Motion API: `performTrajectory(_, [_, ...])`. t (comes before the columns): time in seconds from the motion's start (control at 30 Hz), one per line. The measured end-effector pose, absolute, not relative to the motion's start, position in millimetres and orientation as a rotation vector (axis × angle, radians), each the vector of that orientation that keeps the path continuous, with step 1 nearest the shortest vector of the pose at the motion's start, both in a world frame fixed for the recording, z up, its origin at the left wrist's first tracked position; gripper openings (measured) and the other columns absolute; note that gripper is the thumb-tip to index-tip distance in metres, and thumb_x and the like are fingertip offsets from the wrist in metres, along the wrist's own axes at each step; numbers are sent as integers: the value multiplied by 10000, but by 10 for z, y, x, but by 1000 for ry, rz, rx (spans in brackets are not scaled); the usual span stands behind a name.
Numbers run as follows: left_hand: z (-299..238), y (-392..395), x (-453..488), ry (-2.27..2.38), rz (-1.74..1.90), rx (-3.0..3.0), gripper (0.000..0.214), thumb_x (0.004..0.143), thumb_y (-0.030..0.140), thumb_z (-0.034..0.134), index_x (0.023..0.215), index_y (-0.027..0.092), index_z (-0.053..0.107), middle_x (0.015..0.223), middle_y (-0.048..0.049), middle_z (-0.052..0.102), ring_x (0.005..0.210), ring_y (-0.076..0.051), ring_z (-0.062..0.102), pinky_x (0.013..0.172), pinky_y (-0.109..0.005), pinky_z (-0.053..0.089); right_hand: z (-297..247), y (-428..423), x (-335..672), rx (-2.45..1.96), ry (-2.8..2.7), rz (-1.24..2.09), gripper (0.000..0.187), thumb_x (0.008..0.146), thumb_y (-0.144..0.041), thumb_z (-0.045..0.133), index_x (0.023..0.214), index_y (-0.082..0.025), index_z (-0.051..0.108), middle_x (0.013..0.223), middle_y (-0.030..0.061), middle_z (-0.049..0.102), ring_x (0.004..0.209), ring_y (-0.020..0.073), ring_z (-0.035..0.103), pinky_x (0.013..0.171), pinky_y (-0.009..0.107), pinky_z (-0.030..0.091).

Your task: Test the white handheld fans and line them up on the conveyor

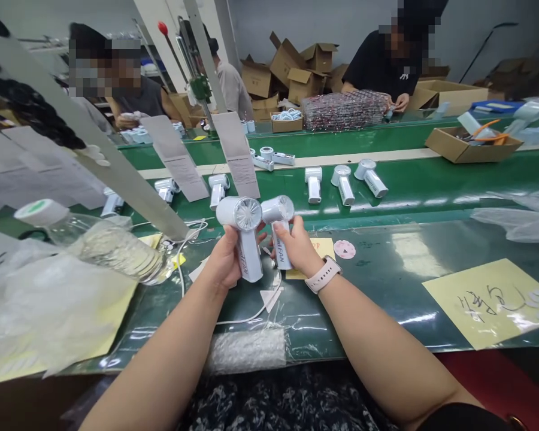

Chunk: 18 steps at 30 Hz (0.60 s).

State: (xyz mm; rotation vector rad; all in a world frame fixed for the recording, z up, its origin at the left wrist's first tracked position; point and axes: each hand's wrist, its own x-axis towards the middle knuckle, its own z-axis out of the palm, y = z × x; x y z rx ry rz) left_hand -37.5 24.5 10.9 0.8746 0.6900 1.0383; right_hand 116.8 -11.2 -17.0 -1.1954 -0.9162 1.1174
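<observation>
My left hand (227,258) is closed round the handle of a white handheld fan (250,254), its round grille tilted up toward me. In my right hand (300,246) is a second white handheld fan (282,248), gripped by the handle with the thumb across its upper part. Dark lettering ending in "FAN" shows on both handles. The two fans are side by side above the bench, their heads very close together; I cannot tell whether they touch. A white cable (251,316) runs across the green bench beneath them. The fingers behind the handles are partly hidden.
More handheld fans (345,185) lie on the green conveyor (408,194) ahead. At left are a clear bottle (112,242), plastic bags (49,305) and a slanted metal post (130,185). A handwritten yellow sheet (489,302) lies at right. Other people work across the line.
</observation>
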Motion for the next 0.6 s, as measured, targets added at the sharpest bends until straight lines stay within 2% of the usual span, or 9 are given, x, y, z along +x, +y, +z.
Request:
performTrajectory(0.07, [107, 235, -379, 650, 986, 849, 839, 491, 757, 841, 1043, 133, 744, 1270, -164, 719, 1366, -358, 548, 1094, -398, 514, -192, -109, 1148, -1184, -900, 1153, 442, 853, -627, 586, 982, -289, 332, 648, -61, 614, 446, 183, 601, 448, 332, 511])
performTrajectory(0.13, [105, 235, -384, 616, 961, 817, 762, 584, 747, 808, 1045, 143, 746, 1321, -159, 694, 1421, -351, 493, 1142, -410, 477, -207, -101, 1144, -1172, -882, 1162, 419, 872, -621, 557, 988, -288, 331, 662, -64, 610, 472, 175, 609, 474, 330, 528])
performTrajectory(0.23, [84, 239, -385, 576, 894, 745, 642, 667, 702, 789, 995, 151, 748, 1209, -139, 741, 1381, -327, 540, 1140, -403, 478, -183, -131, 1123, -1152, -881, 1164, 353, 896, -581, 517, 996, -284, 353, 750, -48, 610, 576, 173, 637, 562, 344, 562])
performTrajectory(0.3, [64, 231, -383, 528, 819, 705, 607, 630, 688, 817, 900, 150, 739, 1003, -109, 779, 1271, -325, 629, 1091, -402, 517, -120, -195, 1079, -1138, -908, 1163, 285, 911, -527, 496, 1004, -270, 416, 857, -10, 633, 732, 188, 669, 697, 378, 584])
performTrajectory(0.37, [52, 211, -384, 476, 781, 697, 612, 568, 685, 847, 836, 151, 717, 868, -75, 770, 1144, -322, 696, 1027, -407, 553, -12, -268, 1043, -1157, -1036, 1119, 232, 910, -441, 505, 1042, -251, 520, 1000, 33, 654, 954, 213, 660, 887, 418, 554])
performTrajectory(0.47, [78, 176, -394, 434, 796, 696, 649, 530, 708, 849, 839, 157, 696, 881, -62, 766, 1019, -301, 735, 943, -402, 582, 192, -295, 1168, -1289, -1391, 955, 223, 871, -347, 566, 1041, -239, 662, 1112, 75, 648, 1152, 260, 587, 1050, 472, 456])
performTrajectory(0.53, [128, 157, -396, 408, 810, 675, 654, 537, 729, 833, 825, 163, 677, 954, -77, 767, 994, -295, 739, 891, -398, 595, 289, -212, 1452, -1431, -1585, 804, 198, 860, -360, 602, 948, -228, 720, 1110, 104, 647, 1162, 293, 580, 1071, 514, 429])
performTrajectory(0.6, [193, 142, -396, 373, 831, 655, 639, 570, 740, 813, 791, 162, 654, 1031, -100, 761, 990, -284, 736, 840, -382, 604, 298, -70, 1873, -1634, -1649, 565, 257, 876, -398, 593, 920, -198, 748, 1156, 151, 644, 1180, 329, 574, 1069, 555, 411])
